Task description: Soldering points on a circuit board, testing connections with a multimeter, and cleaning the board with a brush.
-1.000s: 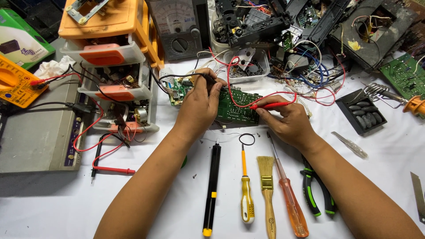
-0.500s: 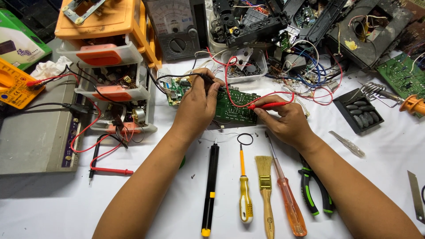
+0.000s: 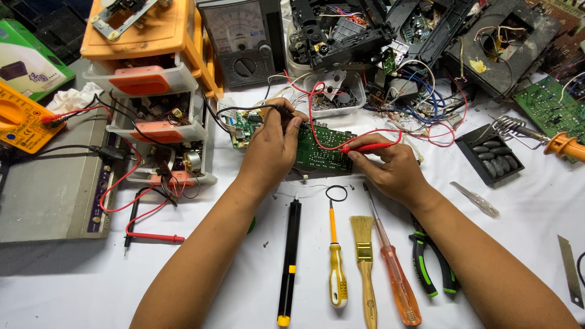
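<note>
While the left hand (image 3: pixel 271 149) is pinching the black probe (image 3: pixel 281 112), the right hand (image 3: pixel 390 170) is gripping the red probe (image 3: pixel 365 147) over the green circuit board (image 3: pixel 323 152).

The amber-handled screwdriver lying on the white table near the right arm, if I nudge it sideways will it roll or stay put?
The amber-handled screwdriver probably rolls a little: its translucent handle looks rounded and it lies flat on the smooth white table. It is likely stiff, with a thin metal shaft. The flat wooden brush beside it might stop it.
</note>
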